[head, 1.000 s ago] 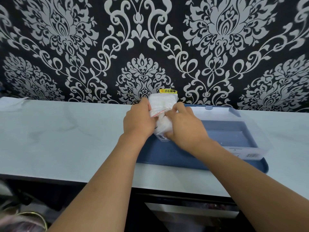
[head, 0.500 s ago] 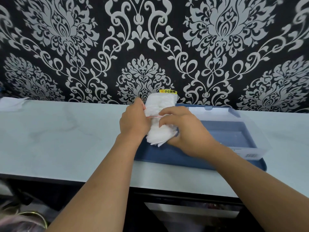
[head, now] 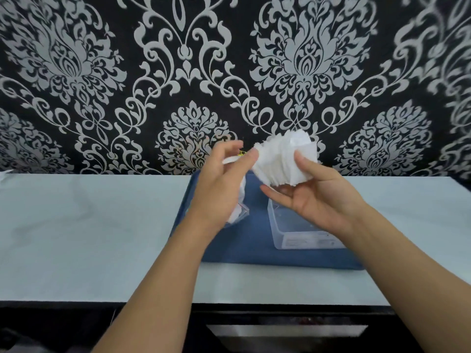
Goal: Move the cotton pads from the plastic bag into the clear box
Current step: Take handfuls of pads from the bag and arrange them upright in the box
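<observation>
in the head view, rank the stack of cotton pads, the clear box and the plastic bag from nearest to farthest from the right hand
1. stack of cotton pads: held in the right hand.
2. clear box: directly beneath that hand, on the blue tray.
3. plastic bag: farther left, in the left hand.

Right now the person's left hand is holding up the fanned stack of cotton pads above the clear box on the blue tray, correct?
Not quite: the head view shows the right hand holding up the fanned stack of cotton pads above the clear box on the blue tray. The left hand grips the plastic bag.
</observation>
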